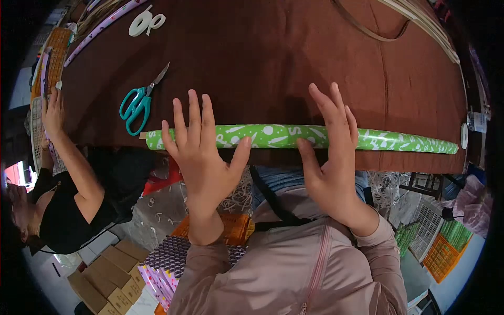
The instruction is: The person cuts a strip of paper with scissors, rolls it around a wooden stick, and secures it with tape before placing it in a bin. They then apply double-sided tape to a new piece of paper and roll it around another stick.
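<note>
A long green roll with white printed shapes lies across the near edge of the brown-covered table. My left hand rests over its left part, fingers stretched out and spread. Farther right, my right hand is over the roll, thumb apart from the raised fingers. Neither hand is wrapped around it. Teal-handled scissors lie left of my left hand, blades pointing away from me. A brownish tip sticks out of the roll's left end.
White tape rolls lie at the far left, near a purple patterned roll. Brown strips lie at the far right. A co-worker is at the left table edge. Cardboard boxes and purple rolls stand below.
</note>
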Demonstrator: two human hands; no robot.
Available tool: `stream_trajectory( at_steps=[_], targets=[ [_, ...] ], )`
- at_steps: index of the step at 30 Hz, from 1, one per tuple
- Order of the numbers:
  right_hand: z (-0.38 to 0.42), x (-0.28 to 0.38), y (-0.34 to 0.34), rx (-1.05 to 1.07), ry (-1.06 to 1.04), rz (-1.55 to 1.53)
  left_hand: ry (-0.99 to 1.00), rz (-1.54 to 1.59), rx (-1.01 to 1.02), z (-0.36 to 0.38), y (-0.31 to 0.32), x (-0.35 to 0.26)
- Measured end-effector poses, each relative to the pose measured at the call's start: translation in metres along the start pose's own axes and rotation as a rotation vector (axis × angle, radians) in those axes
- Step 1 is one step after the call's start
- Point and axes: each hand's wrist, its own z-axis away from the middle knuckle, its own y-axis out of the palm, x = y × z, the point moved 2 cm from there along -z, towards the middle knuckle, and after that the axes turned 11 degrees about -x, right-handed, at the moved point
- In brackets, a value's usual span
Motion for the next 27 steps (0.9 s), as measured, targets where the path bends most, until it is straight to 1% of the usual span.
stream_trajectory(
  at_steps=[6, 9, 10, 11, 15, 17, 21, 26, 27],
  targets=[
    [0.001, -0.002, -0.002, 0.007, -0.002, -0.036, -0.038, -0.048, 0.010, 0.000, -0.002, -0.008],
    [0.002, -0.005, -0.004, 0.069, 0.042, -0.063, -0.068, -0.085, 0.021, -0.002, -0.002, -0.013],
    [0.002, -0.007, -0.004, 0.059, 0.052, -0.137, -0.084, -0.093, 0.030, -0.002, -0.002, -0.014],
    [0.002, -0.008, -0.005, 0.051, 0.062, -0.212, -0.084, -0.090, 0.030, -0.002, -0.002, -0.014],
    [0.003, -0.009, -0.006, 0.067, 0.058, -0.177, -0.052, -0.045, 0.034, 0.000, -0.003, -0.009],
    [0.004, -0.011, -0.006, 0.047, 0.092, -0.281, -0.045, -0.039, 0.034, 0.000, -0.003, -0.008],
    [0.006, -0.012, 0.002, -0.026, 0.068, -0.264, -0.042, -0.048, 0.032, 0.001, -0.003, -0.010],
    [0.004, -0.003, 0.006, -0.047, 0.077, -0.028, -0.040, -0.040, 0.025, 0.002, -0.002, -0.009],
    [0.004, -0.002, 0.007, -0.050, 0.079, -0.027, -0.042, -0.039, 0.017, 0.003, -0.001, -0.010]
  ],
)
